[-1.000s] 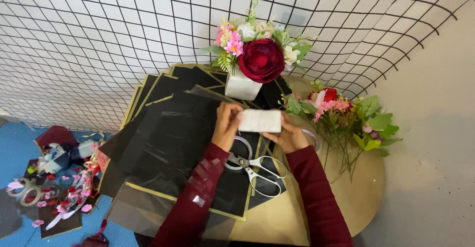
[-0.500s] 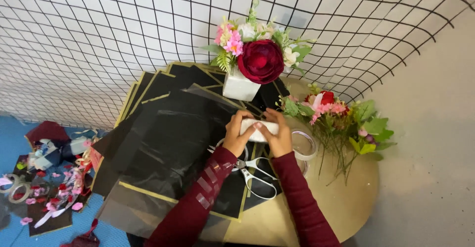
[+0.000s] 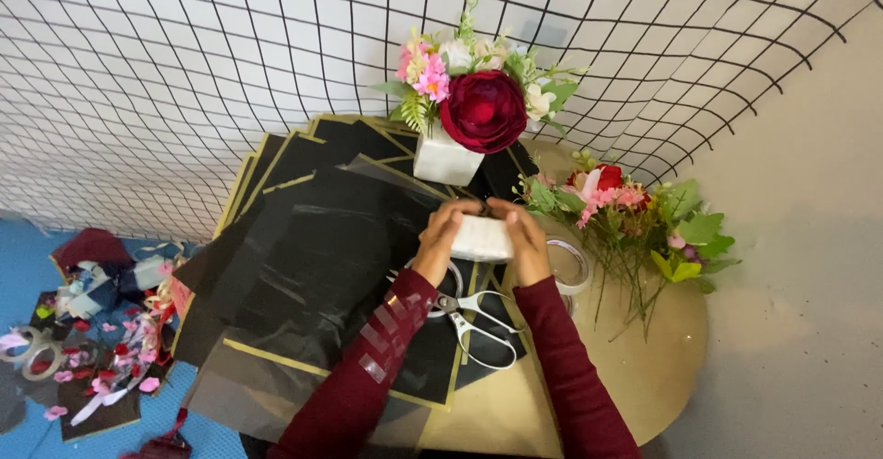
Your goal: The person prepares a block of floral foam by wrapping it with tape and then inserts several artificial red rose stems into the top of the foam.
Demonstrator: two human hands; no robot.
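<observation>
— Left hand (image 3: 440, 238) and right hand (image 3: 526, 238), what are they doing?

— Both are closing around a small white rectangular block (image 3: 482, 236), one hand at each end, fingers curling over its top edge. The block is hovering above the table, clear of the surface.

— What is lying under it?

— A spread of black wrapping sheets with gold edges (image 3: 313, 257) is covering the round tan tabletop (image 3: 662, 349). A pair of white-handled scissors (image 3: 474, 316) is resting on the sheets just below the hands, and a roll of clear tape (image 3: 570, 266) is sitting just beside the right wrist.

— And behind?

— A white square vase holding a dark red rose and small pink and white flowers (image 3: 469, 109) is standing just beyond the block. A loose bunch of pink and red flowers with green leaves (image 3: 635, 220) is lying to the right. Strips of clear tape are clinging to the left dark red sleeve (image 3: 368, 367).
</observation>
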